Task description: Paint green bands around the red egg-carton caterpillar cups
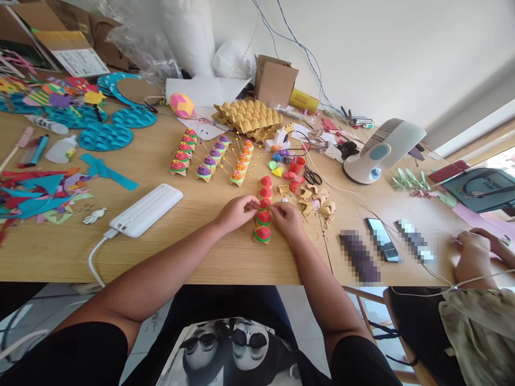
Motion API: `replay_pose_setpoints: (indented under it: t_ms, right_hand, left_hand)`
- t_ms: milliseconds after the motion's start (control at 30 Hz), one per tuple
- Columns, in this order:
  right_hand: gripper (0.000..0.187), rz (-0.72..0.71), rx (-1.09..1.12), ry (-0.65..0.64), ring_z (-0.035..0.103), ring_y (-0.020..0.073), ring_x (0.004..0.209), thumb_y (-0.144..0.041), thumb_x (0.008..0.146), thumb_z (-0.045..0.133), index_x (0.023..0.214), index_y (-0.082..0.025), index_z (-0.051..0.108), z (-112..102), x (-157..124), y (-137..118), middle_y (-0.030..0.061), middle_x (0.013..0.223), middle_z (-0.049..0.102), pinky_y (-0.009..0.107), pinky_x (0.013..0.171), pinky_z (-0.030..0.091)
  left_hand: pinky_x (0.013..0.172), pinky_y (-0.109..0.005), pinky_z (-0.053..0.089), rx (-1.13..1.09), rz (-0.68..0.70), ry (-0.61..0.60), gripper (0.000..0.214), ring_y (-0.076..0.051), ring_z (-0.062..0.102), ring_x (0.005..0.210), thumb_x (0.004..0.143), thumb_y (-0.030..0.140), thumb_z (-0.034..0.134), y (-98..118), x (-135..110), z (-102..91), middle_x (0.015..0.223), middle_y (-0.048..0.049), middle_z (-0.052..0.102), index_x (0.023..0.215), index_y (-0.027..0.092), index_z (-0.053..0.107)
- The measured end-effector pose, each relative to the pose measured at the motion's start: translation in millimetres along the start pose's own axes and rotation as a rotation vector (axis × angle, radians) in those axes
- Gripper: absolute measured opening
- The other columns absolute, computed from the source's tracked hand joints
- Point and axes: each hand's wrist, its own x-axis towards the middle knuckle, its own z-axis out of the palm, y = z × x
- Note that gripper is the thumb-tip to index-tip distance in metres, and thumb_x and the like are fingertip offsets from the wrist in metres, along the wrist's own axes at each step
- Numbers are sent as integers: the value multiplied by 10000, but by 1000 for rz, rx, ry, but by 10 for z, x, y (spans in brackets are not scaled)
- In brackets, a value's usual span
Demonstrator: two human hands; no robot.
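Before me on the table stands an egg-carton strip [263, 217] with a row of red-topped cups. Green bands ring the nearer cups; the two farthest show red only. My left hand [240, 211] reaches its middle cup from the left, thumb and finger pinched at the cup's edge. From the other side my right hand [288, 219] pinches close against the same cup, its other fingers curled. Anything thin between the fingertips is too small to make out. Beyond stand three decorated strips, one red and green [184, 152], one purple [213, 156], one orange and pink [243, 162].
Carton scraps [311, 203], a red tub [296, 164] and black scissors [313, 175] lie right of the strip. A white power bank [146, 210] is at left. Farther off are egg trays [249, 119] and a fan [382, 153]. Another person's hands [477, 249] rest at right.
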Motion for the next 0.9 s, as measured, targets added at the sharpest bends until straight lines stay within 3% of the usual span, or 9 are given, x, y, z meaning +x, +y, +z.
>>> replay_pose_setpoints:
  t_ms: [233,433,500,667,900]
  right_hand:
    - [238,-15,147,74,554,180,704,-400,944,625,905,-220,776,12,-11,-132,24,728,650,322,719,453]
    - [313,34,277,110,532,175,695,-512,923,645,921,-228,774,15,-30,-169,36,792,679,322,688,453]
    - [305,36,275,102,525,171,688,-505,919,652,900,-225,774,20,-26,-159,27,757,652,320,686,447]
    - [265,54,272,88,483,157,648,-471,901,683,876,-221,769,12,-14,-121,-7,671,564,313,665,420]
    - [235,73,218,66,487,156,646,-429,903,679,874,-214,769,-8,-24,-100,-15,653,560,310,666,421]
  left_hand:
    - [729,-304,503,-82,-35,62,271,-198,682,907,830,353,715,96,17,-4,1066,-64,777,1058,207,734]
    - [781,-289,507,-244,-43,-41,351,-211,702,1033,849,367,757,113,1,-9,1133,-76,774,1162,211,729]
    - [833,-305,518,-289,-58,-44,343,-207,706,1014,850,380,768,83,7,2,1099,-76,777,1143,204,735]
    - [892,-339,532,-393,-136,83,384,-200,695,949,784,457,834,7,33,15,1000,-66,776,1040,182,751]
    - [849,-334,531,-376,-165,122,424,-193,671,881,736,539,855,10,31,24,929,-57,764,945,180,769]
